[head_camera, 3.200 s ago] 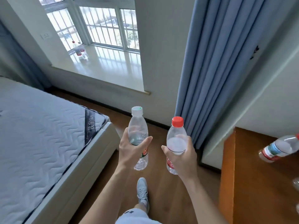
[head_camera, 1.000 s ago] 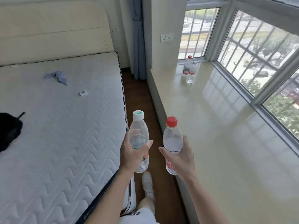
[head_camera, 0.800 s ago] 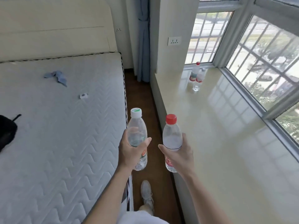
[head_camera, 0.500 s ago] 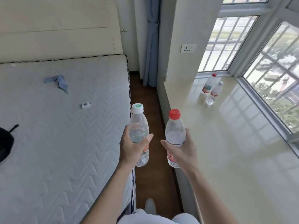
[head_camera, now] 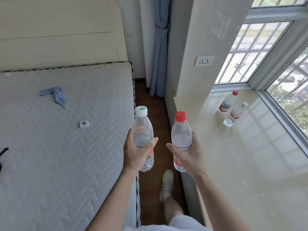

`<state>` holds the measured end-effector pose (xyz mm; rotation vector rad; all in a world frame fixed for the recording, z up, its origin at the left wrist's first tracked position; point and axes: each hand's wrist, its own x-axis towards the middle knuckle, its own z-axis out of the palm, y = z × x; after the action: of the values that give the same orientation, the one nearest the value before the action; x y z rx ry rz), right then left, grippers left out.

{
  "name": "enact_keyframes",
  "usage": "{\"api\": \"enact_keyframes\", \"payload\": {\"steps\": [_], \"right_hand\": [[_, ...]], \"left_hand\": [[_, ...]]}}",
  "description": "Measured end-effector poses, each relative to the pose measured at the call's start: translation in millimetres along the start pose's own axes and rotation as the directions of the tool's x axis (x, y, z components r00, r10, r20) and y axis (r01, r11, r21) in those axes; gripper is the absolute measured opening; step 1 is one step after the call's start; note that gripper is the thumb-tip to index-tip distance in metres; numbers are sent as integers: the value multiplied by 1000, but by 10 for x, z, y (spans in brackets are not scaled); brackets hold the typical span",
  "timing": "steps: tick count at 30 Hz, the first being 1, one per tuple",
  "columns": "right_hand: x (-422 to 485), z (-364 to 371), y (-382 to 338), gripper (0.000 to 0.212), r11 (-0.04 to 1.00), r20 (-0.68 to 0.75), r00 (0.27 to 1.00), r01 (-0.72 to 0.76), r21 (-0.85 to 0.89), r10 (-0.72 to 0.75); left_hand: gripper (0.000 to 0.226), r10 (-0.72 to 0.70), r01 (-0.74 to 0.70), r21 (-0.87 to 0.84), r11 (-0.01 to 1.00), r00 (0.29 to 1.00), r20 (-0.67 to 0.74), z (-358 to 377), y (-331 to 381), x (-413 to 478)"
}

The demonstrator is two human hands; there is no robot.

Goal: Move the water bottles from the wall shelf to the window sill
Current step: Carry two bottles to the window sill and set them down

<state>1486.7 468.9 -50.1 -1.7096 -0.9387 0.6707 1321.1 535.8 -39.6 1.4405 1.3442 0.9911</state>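
Note:
My left hand grips a clear water bottle with a white and green cap, held upright over the gap between bed and sill. My right hand grips a second clear bottle with a red cap, upright, just left of the sill's edge. The glossy cream window sill stretches along my right. At its far end stand two bottles: a red-capped one near the corner and a pale-capped one in front of it. The wall shelf is out of view.
A bare quilted mattress fills the left, with a blue cloth and a small white item on it. A narrow wooden floor strip runs between bed and sill, where my shoe stands. A blue curtain hangs ahead.
I have turned and walked along the gap beside the sill. The two bottles on the sill have come nearer and shifted right. Both hands keep their bottles upright.

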Motion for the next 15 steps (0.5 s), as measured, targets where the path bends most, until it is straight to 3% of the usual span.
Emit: {"api": "enact_keyframes", "payload": {"steps": [5,15], "right_hand": [[861,98,61,53,1000,25,1000,10,21,-10],[2860,-160,38,58,1000,-20,1000,-8,14,8]], "left_hand": [[61,-6,6,7,1000,1000,11,372,85,793],[50,40,-46,52,998,992,118,1409,586,2585]]}}
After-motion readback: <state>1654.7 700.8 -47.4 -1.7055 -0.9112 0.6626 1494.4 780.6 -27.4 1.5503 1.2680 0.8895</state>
